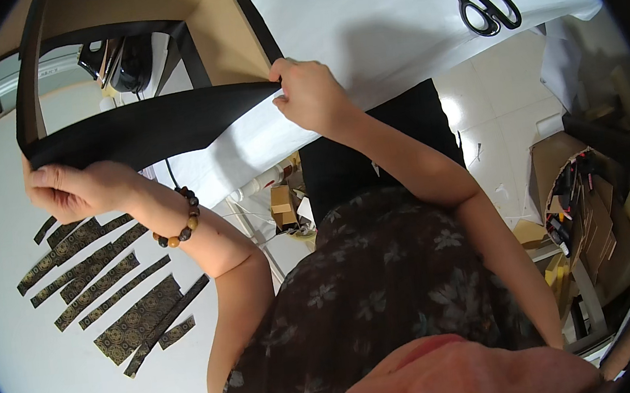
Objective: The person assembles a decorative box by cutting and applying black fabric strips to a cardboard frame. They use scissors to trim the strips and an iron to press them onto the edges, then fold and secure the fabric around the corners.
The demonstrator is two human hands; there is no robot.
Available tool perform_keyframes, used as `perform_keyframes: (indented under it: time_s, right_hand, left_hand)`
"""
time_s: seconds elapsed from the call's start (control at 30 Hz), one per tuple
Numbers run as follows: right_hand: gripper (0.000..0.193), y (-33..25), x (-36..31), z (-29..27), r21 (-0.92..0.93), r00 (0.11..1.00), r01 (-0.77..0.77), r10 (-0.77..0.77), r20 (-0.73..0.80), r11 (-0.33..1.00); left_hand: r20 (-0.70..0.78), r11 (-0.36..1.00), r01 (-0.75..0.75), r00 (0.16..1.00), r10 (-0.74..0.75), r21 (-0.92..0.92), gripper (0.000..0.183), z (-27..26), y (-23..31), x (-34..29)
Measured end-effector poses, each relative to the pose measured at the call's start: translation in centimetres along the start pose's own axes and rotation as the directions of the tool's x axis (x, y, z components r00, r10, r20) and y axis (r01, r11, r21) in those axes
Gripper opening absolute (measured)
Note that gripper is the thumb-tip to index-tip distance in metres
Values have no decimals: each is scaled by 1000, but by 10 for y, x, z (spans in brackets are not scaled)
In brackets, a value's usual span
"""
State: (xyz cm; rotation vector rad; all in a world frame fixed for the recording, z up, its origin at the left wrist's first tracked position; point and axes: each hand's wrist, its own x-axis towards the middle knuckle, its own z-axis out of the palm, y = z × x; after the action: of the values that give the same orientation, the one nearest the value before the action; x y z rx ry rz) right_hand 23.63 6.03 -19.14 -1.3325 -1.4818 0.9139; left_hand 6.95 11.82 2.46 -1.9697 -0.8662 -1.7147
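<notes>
A black strip of thin sheet material [150, 129] stretches along the near edge of a tan box frame [225, 33] with black-covered edges. At the strip's left end, my left hand [80, 189] is closed with thumb and fingers pinching it at the frame's corner. The strip's right end lies between the thumb and fingers of my right hand [312, 95], at the other near corner. Between the two hands the strip's lower edge hangs loose and bows downward. Whether the strip is paper or cloth I cannot tell.
Black-handled scissors [483, 6] lie on the white-covered table [388, 12] at the far right. Several dark patterned strips [132, 323] are spread on the white surface at left. A dark object with a cord [131, 66] shows through the frame. Cardboard scraps [594, 221] fill a container at right.
</notes>
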Motion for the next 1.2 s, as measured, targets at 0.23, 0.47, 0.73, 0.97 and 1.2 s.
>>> perform_keyframes:
  time_s: [0.23,0.47,0.73,0.97,1.2]
  right_hand:
    - [15,5,9,7,-192,996,64,-51,74,979]
    - [18,4,22,0,-204,961,67,-8,276,977]
    - [31,-18,-19,17,95,923,322,-290,-252,942]
    - [21,-4,-2,24,295,929,365,-322,-185,883]
    - [23,-12,4,11,302,970,214,-238,45,929]
  left_hand:
    - [-21,999,34,999,-34,-7,32,2,3,2]
    - [-23,999,53,998,-53,-7,30,-2,5,-1]
    - [-64,987,89,993,-98,-135,28,-9,9,-4]
    - [-49,998,15,999,-19,-69,29,-11,2,-4]
    - [-95,997,20,995,-27,-68,27,-12,-1,-4]
